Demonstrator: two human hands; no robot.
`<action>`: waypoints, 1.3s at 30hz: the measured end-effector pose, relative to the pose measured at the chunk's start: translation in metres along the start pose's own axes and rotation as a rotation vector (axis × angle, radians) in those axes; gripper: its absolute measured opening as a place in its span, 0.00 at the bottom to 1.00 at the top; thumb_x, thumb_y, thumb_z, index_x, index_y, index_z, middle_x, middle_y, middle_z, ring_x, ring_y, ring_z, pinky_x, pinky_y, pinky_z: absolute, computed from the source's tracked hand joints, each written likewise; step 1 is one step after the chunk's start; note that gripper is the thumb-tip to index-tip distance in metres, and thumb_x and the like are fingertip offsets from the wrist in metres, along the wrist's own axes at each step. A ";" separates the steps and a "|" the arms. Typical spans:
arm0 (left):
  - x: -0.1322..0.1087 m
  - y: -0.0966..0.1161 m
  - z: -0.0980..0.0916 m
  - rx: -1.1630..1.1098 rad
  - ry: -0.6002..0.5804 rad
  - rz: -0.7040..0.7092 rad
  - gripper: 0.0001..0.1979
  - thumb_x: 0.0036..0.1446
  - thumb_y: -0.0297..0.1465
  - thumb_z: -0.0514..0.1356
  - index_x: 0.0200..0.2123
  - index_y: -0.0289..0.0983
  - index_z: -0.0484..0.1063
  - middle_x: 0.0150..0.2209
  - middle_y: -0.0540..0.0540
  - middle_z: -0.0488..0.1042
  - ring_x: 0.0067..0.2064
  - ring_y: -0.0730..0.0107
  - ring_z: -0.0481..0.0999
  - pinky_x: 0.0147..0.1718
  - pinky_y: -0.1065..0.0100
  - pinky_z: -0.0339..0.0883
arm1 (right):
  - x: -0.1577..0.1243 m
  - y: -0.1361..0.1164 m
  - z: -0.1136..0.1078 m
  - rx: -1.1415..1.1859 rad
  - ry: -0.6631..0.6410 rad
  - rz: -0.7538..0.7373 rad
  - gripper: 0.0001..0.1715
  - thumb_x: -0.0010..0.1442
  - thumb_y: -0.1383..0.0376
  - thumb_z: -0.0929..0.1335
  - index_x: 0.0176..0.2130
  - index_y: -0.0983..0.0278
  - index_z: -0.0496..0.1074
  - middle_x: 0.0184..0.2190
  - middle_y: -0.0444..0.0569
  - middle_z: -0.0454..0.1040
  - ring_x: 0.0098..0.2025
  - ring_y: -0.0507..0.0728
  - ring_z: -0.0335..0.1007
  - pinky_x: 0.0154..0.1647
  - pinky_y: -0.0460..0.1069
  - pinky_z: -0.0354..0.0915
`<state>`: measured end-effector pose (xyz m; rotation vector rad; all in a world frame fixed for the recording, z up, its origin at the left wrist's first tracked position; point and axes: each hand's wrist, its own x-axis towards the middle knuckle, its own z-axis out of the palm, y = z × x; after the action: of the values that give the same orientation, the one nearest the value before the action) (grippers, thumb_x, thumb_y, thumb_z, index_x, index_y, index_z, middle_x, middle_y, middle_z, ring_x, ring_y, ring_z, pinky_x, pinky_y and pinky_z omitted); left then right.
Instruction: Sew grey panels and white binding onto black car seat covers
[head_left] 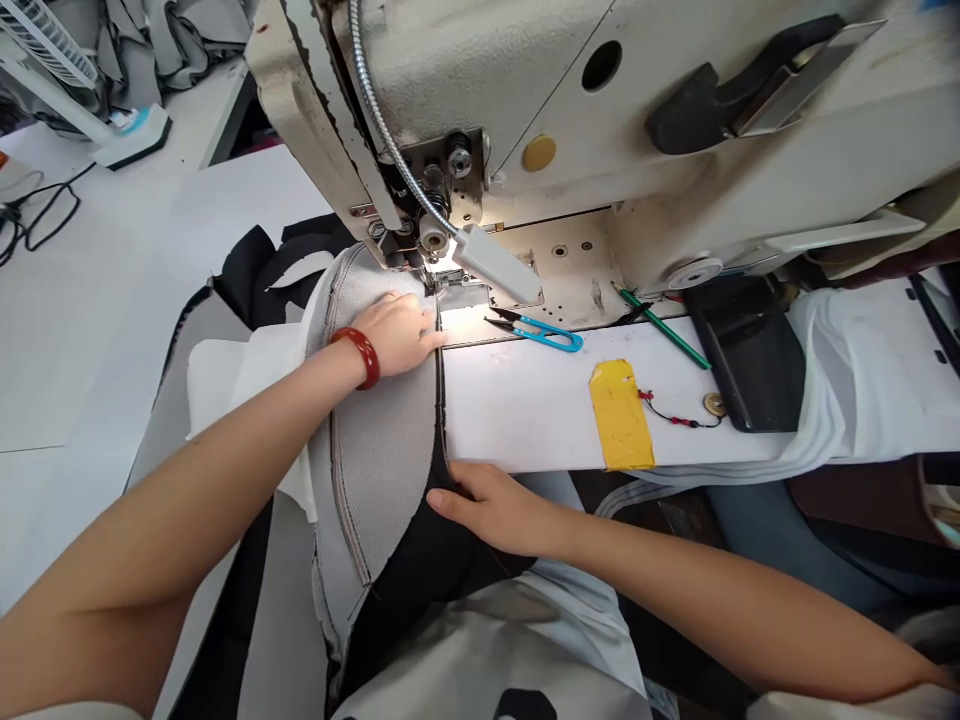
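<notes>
A grey mesh fabric piece (390, 440) with a black fabric edge (431, 530) runs under the presser foot of a sewing machine (480, 90). My left hand (400, 335), with a red bangle (360, 358) at its wrist, lies on the grey fabric just before the presser foot, fingers resting flat near the seam. Lower down, at the table's front edge, my right hand (499, 508) pinches the black fabric edge, thumb on top and fingers partly hidden below. The needle itself is hard to make out.
Blue thread snips (551, 335) lie beside the needle plate. To their right are a green pencil (664, 327), a yellow tag (622, 413), a beaded cord (681, 421) and a black phone (750, 350). A white fan (90, 110) stands at the back left, near black-framed glasses (45, 220).
</notes>
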<state>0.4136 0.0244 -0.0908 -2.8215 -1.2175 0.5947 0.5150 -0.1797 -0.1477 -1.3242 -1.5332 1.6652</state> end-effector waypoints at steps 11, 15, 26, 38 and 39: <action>-0.040 -0.005 0.037 0.019 0.085 0.107 0.37 0.65 0.47 0.52 0.71 0.35 0.48 0.72 0.37 0.48 0.72 0.54 0.49 0.64 0.54 0.49 | 0.009 -0.005 0.035 0.109 0.107 0.035 0.12 0.67 0.64 0.62 0.43 0.63 0.73 0.37 0.49 0.79 0.40 0.58 0.74 0.42 0.51 0.69; -0.037 0.000 0.039 0.004 0.088 0.089 0.38 0.65 0.48 0.52 0.71 0.36 0.49 0.72 0.37 0.48 0.72 0.52 0.49 0.64 0.53 0.49 | 0.011 -0.004 0.041 -0.021 0.098 0.004 0.10 0.66 0.65 0.63 0.43 0.63 0.73 0.33 0.47 0.78 0.38 0.58 0.73 0.41 0.50 0.68; -0.037 0.007 0.048 -0.088 0.220 0.057 0.35 0.63 0.46 0.56 0.67 0.35 0.57 0.68 0.35 0.57 0.69 0.49 0.55 0.62 0.52 0.54 | 0.011 -0.031 -0.013 -0.537 0.006 0.080 0.19 0.66 0.55 0.65 0.30 0.65 0.73 0.28 0.51 0.77 0.31 0.59 0.73 0.32 0.49 0.64; -0.107 -0.045 0.031 -0.697 0.614 -0.386 0.14 0.53 0.23 0.49 0.28 0.39 0.74 0.32 0.49 0.79 0.35 0.68 0.76 0.40 0.66 0.70 | 0.165 -0.028 -0.024 -1.042 0.569 -0.350 0.36 0.63 0.77 0.52 0.68 0.85 0.48 0.68 0.75 0.50 0.72 0.71 0.41 0.66 0.68 0.53; -0.098 -0.064 0.035 -0.712 0.697 -0.541 0.12 0.53 0.23 0.52 0.33 0.38 0.74 0.39 0.47 0.79 0.40 0.66 0.76 0.42 0.65 0.70 | 0.163 -0.027 -0.022 -1.090 0.562 -0.324 0.36 0.64 0.77 0.52 0.69 0.84 0.47 0.69 0.75 0.49 0.72 0.71 0.41 0.66 0.67 0.53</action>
<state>0.2955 -0.0052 -0.0804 -2.4742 -2.1201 -0.9219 0.4642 -0.0223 -0.1698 -1.6758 -2.1646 0.1113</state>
